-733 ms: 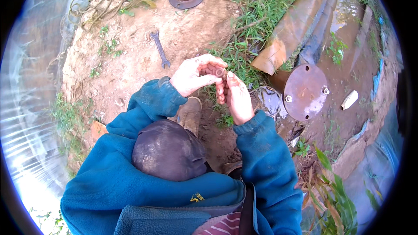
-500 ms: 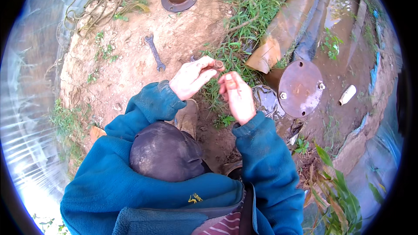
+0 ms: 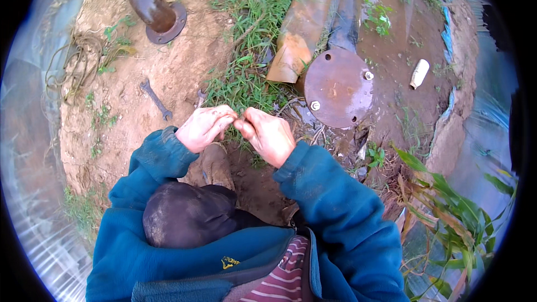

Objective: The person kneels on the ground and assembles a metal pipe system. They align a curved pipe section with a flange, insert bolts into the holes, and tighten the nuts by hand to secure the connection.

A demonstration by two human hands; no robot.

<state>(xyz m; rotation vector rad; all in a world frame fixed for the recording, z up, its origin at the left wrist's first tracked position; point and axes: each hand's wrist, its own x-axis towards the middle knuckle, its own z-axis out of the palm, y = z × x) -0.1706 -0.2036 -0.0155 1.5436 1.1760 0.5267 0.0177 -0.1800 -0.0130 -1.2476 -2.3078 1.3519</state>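
Observation:
In front of my knee, my left hand (image 3: 202, 127) and my right hand (image 3: 269, 137) meet fingertip to fingertip, both pinched closed. A small rusty nut sat in my left fingers a moment ago; now the fingers cover it. What the right fingers grip is too small to make out. To the right of my hands lies a round rusty flange plate (image 3: 339, 92) with holes near its rim. Two bolts with nuts, a near one (image 3: 315, 105) and a far one (image 3: 368, 75), sit in it. An open-end wrench (image 3: 156, 100) rests on the dirt beyond my left hand.
A second wrench end (image 3: 201, 98) shows by the grass. Farther off stand a flanged pipe (image 3: 150, 5) and a coil of rope (image 3: 81, 70). Rusty sheet metal (image 3: 293, 50) lies behind the plate, with a white cylinder (image 3: 419, 73) on the mud. Leafy plants (image 3: 453, 212) rise at right.
My hands have come together, and the nut seen in my left fingers is now covered. The view has shifted, so the plate and pipe appear farther left.

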